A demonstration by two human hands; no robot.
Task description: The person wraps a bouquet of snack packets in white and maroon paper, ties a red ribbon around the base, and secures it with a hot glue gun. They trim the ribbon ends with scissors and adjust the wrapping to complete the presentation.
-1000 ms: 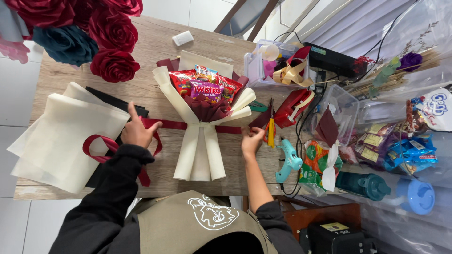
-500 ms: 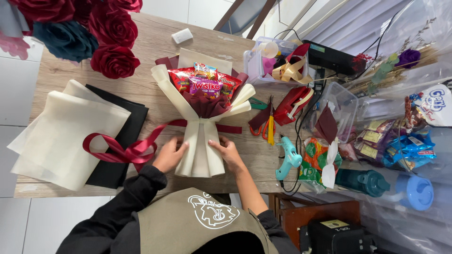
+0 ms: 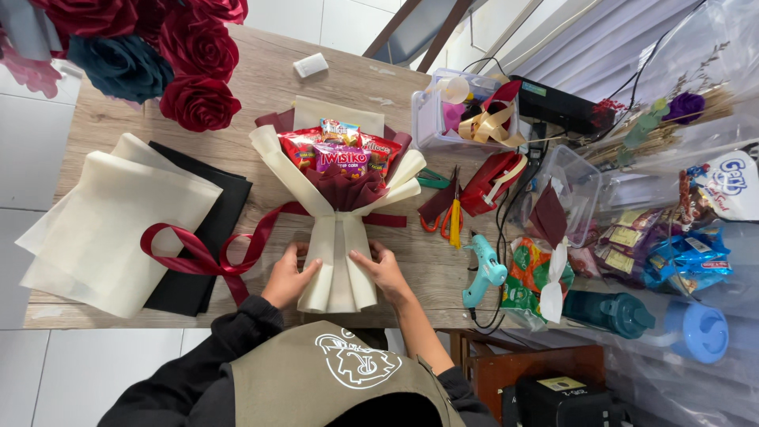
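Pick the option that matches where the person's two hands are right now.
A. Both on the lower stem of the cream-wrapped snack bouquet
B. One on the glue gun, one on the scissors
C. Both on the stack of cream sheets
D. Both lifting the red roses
A: the left hand and right hand press either side of the cream-wrapped snack bouquet at its lower stem.

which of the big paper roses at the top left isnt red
The dark teal-blue rose, at the table's far left corner. The roses around it, such as the one lying just right of it on the wooden table, are all deep red.
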